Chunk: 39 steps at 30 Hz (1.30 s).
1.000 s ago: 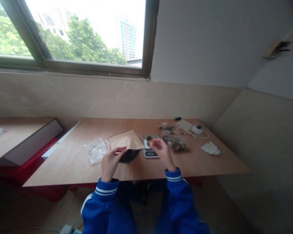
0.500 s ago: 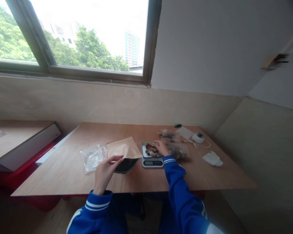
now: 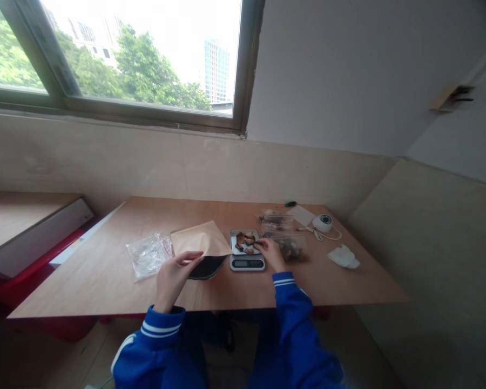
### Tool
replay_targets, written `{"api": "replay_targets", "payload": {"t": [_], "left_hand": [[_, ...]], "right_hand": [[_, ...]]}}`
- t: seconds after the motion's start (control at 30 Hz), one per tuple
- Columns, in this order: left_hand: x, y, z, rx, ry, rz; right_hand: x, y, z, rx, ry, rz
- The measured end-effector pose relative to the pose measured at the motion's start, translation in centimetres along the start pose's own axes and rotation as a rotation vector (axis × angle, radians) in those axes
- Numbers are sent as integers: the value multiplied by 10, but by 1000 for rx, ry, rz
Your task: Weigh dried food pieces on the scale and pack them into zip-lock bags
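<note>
My left hand point(image 3: 181, 270) pinches the near lip of a kraft paper bag point(image 3: 202, 237), whose mouth gapes toward me and shows a dark inside. To its right, a small digital kitchen scale point(image 3: 247, 263) bears several brown, curled pieces that look like dried mushrooms point(image 3: 240, 238). At the right edge of the scale's plate, my right hand point(image 3: 270, 253) has thumb and fingers closed on one dark dried piece point(image 3: 257, 243). The reading on the display is too small to make out.
Clear plastic bags point(image 3: 148, 256) lie left of the paper bag. Zip bags of dried pieces point(image 3: 294, 248) sit beyond my right hand. Farther right are a white round device with a cable point(image 3: 322, 223), a crumpled white tissue point(image 3: 343, 256), a white sheet point(image 3: 302, 215) and a green object point(image 3: 290, 203).
My right hand has drawn back to the right from over the pieces to the plate's edge, uncovering more of them. My left hand keeps its hold on the bag. The view has shifted slightly.
</note>
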<state>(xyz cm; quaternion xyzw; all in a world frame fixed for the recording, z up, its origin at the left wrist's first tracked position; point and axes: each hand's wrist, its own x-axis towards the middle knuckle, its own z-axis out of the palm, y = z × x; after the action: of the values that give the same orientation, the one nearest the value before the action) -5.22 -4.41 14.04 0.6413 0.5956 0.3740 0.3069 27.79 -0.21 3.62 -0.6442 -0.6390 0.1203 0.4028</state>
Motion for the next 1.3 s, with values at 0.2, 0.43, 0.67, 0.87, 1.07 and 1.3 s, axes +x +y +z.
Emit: {"api": "replay_targets", "payload": {"t": [0.2, 0.43, 0.67, 0.87, 1.07, 1.3], "left_hand": [[-1, -2, -6, 16, 20, -17], [-2, 0, -4, -2, 3, 0], [-4, 2, -6, -2, 14, -23], [-5, 5, -7, -14, 16, -22], [-4, 7, 0, -10, 3, -27], [-11, 9, 1, -29, -4, -25]], "right_hand": [[-7, -14, 1, -59, 46, -61], [-25, -30, 5, -195, -9, -133], [-13, -37, 19, -186, 34, -65], [-32, -89, 0, 233, 119, -136], [-71, -165, -12, 545, -209, -209], [-79, -193, 27, 213, -418, -288]]}}
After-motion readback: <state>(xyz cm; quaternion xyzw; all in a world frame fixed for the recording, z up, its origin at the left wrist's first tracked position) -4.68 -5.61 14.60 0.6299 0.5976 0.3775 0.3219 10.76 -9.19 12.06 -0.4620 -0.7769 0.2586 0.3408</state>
